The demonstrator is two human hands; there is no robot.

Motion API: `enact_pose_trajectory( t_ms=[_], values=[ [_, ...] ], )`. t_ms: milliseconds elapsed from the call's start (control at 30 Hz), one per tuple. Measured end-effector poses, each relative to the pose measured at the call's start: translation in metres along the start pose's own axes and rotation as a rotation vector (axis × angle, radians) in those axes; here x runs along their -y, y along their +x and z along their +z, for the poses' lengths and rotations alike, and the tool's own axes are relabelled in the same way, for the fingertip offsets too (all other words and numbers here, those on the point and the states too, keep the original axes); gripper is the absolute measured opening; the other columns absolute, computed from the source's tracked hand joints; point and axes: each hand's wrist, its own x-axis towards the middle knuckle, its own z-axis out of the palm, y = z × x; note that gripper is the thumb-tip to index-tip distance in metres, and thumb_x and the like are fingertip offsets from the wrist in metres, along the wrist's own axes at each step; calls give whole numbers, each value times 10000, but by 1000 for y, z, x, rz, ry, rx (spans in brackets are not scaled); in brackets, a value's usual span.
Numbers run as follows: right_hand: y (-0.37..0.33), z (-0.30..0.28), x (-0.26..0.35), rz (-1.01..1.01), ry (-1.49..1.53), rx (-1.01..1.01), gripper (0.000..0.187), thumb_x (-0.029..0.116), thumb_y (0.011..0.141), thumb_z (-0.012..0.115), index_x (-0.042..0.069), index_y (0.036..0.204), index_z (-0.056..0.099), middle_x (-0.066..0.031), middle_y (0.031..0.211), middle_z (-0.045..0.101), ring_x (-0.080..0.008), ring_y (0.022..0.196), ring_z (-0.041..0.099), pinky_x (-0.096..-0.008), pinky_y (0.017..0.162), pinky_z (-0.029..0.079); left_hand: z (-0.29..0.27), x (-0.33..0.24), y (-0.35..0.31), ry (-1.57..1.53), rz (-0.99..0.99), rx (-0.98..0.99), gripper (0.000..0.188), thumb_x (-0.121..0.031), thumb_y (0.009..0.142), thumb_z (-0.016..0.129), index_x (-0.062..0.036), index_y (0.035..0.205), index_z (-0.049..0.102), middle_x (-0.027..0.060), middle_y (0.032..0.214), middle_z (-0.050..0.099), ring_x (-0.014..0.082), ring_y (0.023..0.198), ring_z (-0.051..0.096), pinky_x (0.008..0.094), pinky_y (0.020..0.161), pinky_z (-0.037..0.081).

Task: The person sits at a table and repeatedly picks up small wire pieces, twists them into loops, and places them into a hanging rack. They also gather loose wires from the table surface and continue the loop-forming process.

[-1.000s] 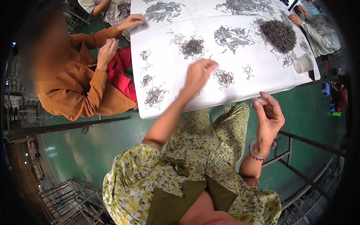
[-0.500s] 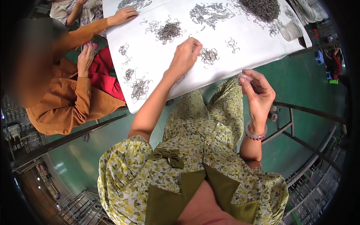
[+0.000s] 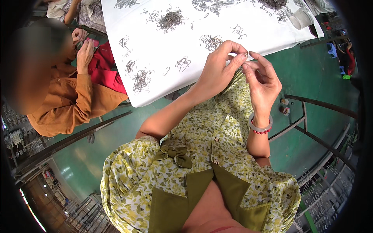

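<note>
My left hand (image 3: pixel 219 72) and my right hand (image 3: pixel 265 81) meet just off the table's near edge, fingertips almost touching. Each is closed in a pinch, thumb against fingers; whatever lies between the tips is too small to make out. Just beyond my left hand is a pile of thin bent wire hooks (image 3: pixel 211 41) on the white-covered table (image 3: pixel 155 50). A smaller cluster of wire hooks (image 3: pixel 182 64) and one single hook (image 3: pixel 166 71) lie to its left. Farther off is a larger, denser heap of hooks (image 3: pixel 171 20).
More hook piles (image 3: pixel 142 80) lie along the left edge, beside a co-worker in a brown jacket (image 3: pixel 64 105) holding something pink. Grey strips (image 3: pixel 217 5), a dark heap (image 3: pixel 274 3) and a white tub (image 3: pixel 301 18) are at the far side. A metal frame (image 3: pixel 305 116) stands right.
My left hand has come back from beside the hook pile to my right hand's fingertips. The co-worker's far hand has left the table and joined the other near the pink thing.
</note>
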Motion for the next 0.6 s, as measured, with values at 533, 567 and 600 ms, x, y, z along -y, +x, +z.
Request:
enact_pose_trajectory(
  t_ms=[533, 567, 600],
  values=[
    [155, 68, -108, -478, -593, 508, 186, 62, 826, 641, 31, 996, 710, -114, 797, 642, -265, 744, 569, -345, 727, 471, -4, -12, -12, 102, 50, -88, 126, 19, 900, 576, 12, 1026, 579, 98, 955, 641, 151, 899, 632, 279, 798, 502],
    [159, 84, -108, -552, -635, 506, 160, 44, 787, 635, 21, 927, 710, -120, 762, 618, -283, 749, 560, -363, 740, 469, -4, -12, -13, 113, 56, -92, 127, 8, 894, 588, 8, 1020, 601, 108, 955, 642, 171, 891, 641, 283, 788, 503],
    [161, 97, -108, -620, -681, 489, 137, 26, 748, 630, 10, 858, 710, -126, 727, 594, -300, 754, 551, -381, 753, 467, -5, -15, -13, 147, 35, -77, 124, 12, 879, 603, 7, 1002, 612, 119, 940, 643, 198, 880, 646, 290, 777, 503]
  ],
)
